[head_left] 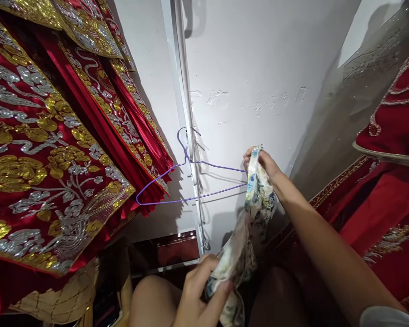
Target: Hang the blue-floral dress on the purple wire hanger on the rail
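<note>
A purple wire hanger (163, 202) hangs by its hook at a white metal rail in front of the wall. Its right end reaches into a floral cloth garment (259, 195) of white, blue and green. My right hand (264, 162) grips the garment's upper edge beside that end of the hanger. Lower down, near my knees, my left hand (204, 290) pinches another part of the same cloth between thumb and fingers. The garment hangs in folds between both hands, and its lower part is partly hidden.
Red garments with gold and silver embroidery (57, 172) fill the left side. More red beaded garments (388, 200) hang at the right. The white upright rail (195, 190) stands before the wall. A tan quilted item (61, 295) lies at lower left.
</note>
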The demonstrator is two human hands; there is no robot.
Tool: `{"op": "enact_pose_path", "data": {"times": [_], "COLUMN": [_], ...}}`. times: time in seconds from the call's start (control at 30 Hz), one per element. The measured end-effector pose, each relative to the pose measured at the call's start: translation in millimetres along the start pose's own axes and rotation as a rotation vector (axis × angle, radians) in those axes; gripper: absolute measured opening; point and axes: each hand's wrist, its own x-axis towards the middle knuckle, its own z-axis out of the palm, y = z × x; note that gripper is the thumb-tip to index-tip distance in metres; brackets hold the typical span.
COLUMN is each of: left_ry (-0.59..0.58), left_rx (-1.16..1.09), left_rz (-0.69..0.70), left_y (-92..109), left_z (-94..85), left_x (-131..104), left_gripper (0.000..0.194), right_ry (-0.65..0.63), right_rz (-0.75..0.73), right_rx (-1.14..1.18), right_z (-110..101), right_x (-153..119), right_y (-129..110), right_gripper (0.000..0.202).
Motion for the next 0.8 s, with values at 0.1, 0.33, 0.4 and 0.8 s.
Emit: {"op": "enact_pose_path", "data": {"times": [0.1, 0.33, 0.4, 0.8], "left_ry": [0.087, -0.029, -0.006, 0.144], "left_rx": [0.035, 0.280, 0.371, 0.299], "left_rz": [-0.076, 0.053, 0.094, -0.250], "left_y": [-3, -27, -32, -68], "left_z": [-21.6, -86.8, -101.6, -162.1], "left_x": [-8, 1, 10, 90], "left_gripper": [0.022, 0.009, 0.006, 0.022], "right_ry": [-0.153, -0.344, -0.351, -0.438], "right_rz": [0.152, 0.408, 0.452, 0.570], "right_rx": [-0.078, -0.046, -0.044, 0.006], "right_z": [20, 44, 51, 69], "right_x": [1, -13, -16, -29], "right_y": [-1, -2, -5, -18], "right_gripper": [0.040, 0.038, 0.038, 0.026]}}
